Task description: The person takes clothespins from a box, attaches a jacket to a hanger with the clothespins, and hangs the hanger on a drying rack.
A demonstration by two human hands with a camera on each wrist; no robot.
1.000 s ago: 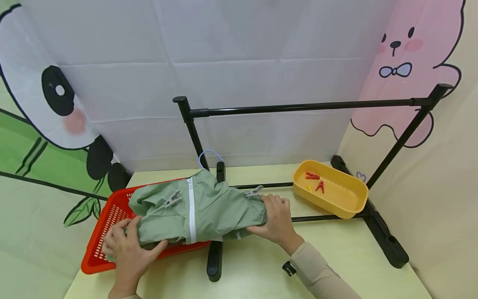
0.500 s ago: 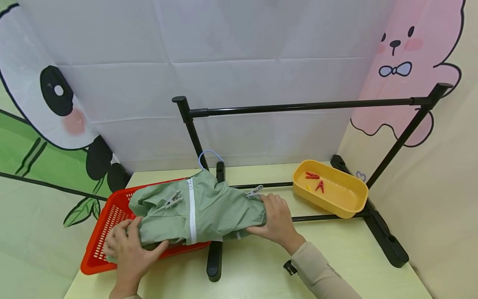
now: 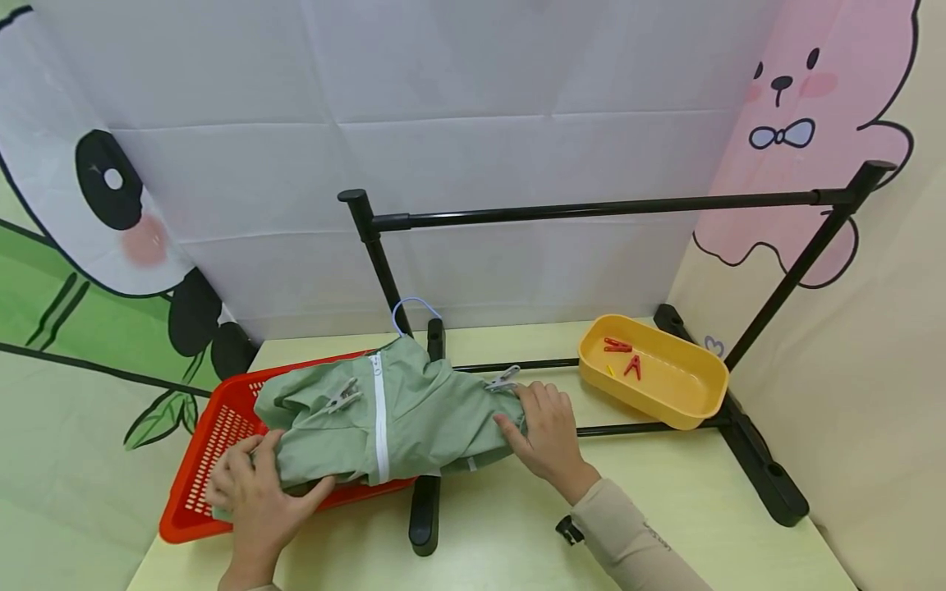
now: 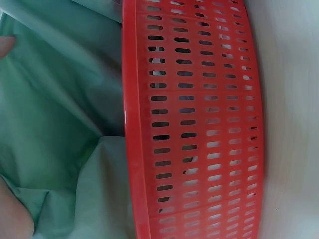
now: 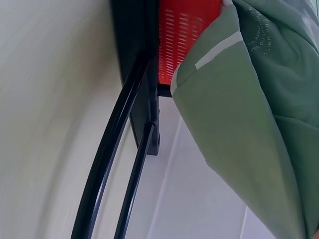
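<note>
A green jacket (image 3: pixel 458 410) with a white zipper lies across the red basket (image 3: pixel 177 501) and over the left foot of a black rack. A pale blue hanger hook (image 3: pixel 416 300) sticks out at its collar. Two grey clothespins (image 3: pixel 343 396) are on the jacket. My left hand (image 3: pixel 259 505) holds the jacket's left end, thumb and fingers spread apart on the cloth. At its right end my right hand (image 3: pixel 550 431) grips the edge, the thumb on top. The left wrist view shows only bits of fingers beside the cloth (image 4: pixel 45 114); the right wrist view barely shows the hand.
The black rack (image 3: pixel 591 212) stands behind, its lower bars running to the right foot (image 3: pixel 764 468). A yellow tray (image 3: pixel 695 394) with red clothespins (image 3: pixel 632 367) and a small yellow piece sits on those bars. A pale table (image 3: pixel 502 533) lies beneath.
My right thumb has moved up from below the jacket's lower edge onto its top side. My left hand and the jacket stay almost where they were.
</note>
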